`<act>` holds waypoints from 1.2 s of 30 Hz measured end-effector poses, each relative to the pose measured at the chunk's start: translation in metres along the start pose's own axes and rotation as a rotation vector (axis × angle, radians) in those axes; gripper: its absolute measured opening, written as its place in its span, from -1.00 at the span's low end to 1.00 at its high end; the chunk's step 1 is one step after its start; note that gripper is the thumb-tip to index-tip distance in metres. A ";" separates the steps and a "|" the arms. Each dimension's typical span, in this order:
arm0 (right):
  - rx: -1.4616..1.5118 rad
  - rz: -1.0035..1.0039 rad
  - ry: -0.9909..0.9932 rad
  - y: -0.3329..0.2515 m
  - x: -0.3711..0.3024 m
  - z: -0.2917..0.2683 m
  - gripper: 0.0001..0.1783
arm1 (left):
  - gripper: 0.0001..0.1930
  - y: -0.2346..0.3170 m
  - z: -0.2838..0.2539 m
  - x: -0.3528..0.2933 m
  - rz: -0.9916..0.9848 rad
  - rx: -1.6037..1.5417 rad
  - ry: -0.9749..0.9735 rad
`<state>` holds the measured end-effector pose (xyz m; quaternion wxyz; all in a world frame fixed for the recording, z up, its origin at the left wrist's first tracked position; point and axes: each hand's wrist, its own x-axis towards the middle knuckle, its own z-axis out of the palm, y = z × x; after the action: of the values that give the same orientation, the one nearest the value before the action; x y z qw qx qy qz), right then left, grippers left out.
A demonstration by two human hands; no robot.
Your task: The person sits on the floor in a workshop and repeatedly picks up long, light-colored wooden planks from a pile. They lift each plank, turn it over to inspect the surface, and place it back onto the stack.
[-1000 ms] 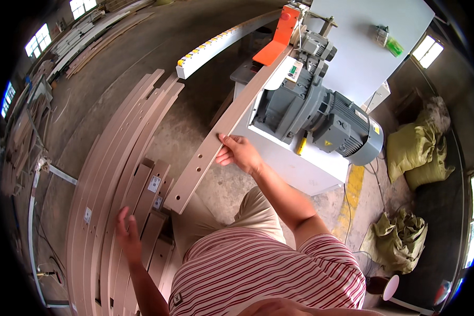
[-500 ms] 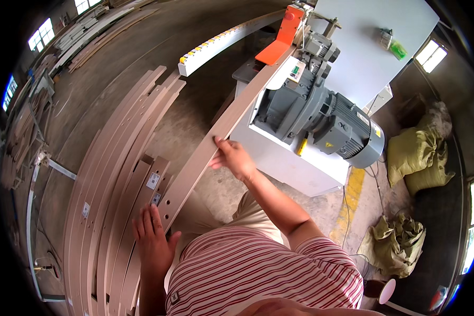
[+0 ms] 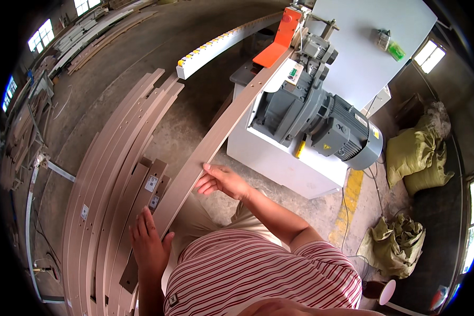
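Note:
A long brown plank (image 3: 192, 166) slants from beneath the orange guard (image 3: 279, 45) of a machine down to my left side. Two small holes show in it near the guard. My right hand (image 3: 225, 180) holds its right edge, thumb at the upper face and fingers curled by the side. At the plank's near end, my left hand (image 3: 151, 245) lies with its fingers stretched out against it. That hand partly hides the near end. Left of the plank, a stack of similar brown planks (image 3: 108, 184) lies lengthwise, some bearing white labels (image 3: 151, 183).
A grey motor (image 3: 347, 129) sits on the white machine base (image 3: 289, 168) to the right. A curved white rail with yellow rollers (image 3: 216, 47) stretches beyond the stack. Yellow-green sacks (image 3: 413, 158) lie at the right; more boards (image 3: 105, 42) are at the far left.
The plank has slid toward me and down to the left, bringing two holes out from the guard. My right hand has moved along with it; my left hand has shifted slightly.

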<state>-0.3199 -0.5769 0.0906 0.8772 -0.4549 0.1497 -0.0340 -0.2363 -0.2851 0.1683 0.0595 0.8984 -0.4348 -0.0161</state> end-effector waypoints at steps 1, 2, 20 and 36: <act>0.002 -0.009 0.014 0.000 0.000 -0.004 -0.43 | 0.01 0.000 0.000 0.000 -0.007 -0.002 -0.004; 0.005 -0.018 0.029 0.001 0.000 -0.008 -0.44 | 0.01 0.000 0.000 0.000 -0.002 -0.001 0.005; 0.045 -0.149 0.129 -0.003 -0.004 -0.027 -0.47 | -0.04 -0.006 0.004 -0.001 0.007 -0.008 0.061; -0.146 -0.156 0.370 -0.046 0.022 -0.039 -0.54 | -0.04 0.000 -0.001 0.006 0.004 -0.077 0.029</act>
<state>-0.3072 -0.6384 0.1017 0.7942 -0.5134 0.2747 -0.1737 -0.2326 -0.2891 0.1694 0.1001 0.8947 -0.4348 -0.0196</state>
